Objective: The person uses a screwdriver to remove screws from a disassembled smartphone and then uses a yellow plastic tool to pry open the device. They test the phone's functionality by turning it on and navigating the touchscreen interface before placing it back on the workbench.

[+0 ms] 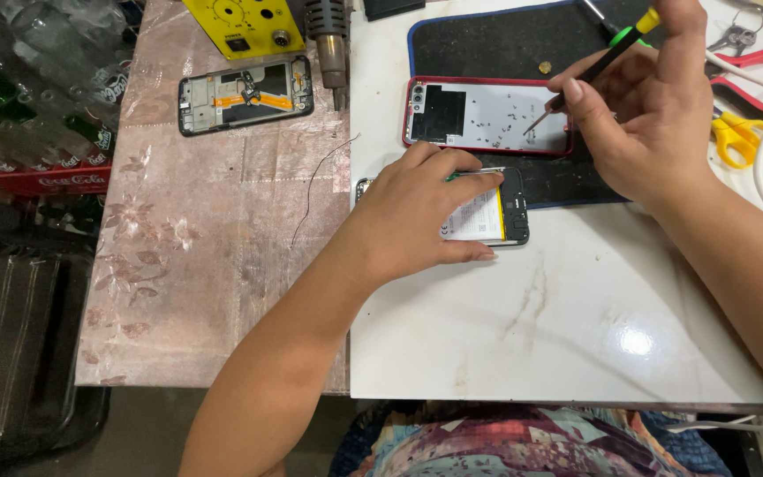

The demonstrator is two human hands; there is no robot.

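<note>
Both forearms are bare and sleeveless, above a lap garment (523, 446) patterned in purple, teal and cream.

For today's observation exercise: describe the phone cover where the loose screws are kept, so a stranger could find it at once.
Start at the white table and find the black mat at its far edge. On the mat lies a phone cover, inner side up, grey with a red rim. Unlike the opened phone under the left hand, it is scattered with tiny screws, and the right hand points a screwdriver at it.
</note>
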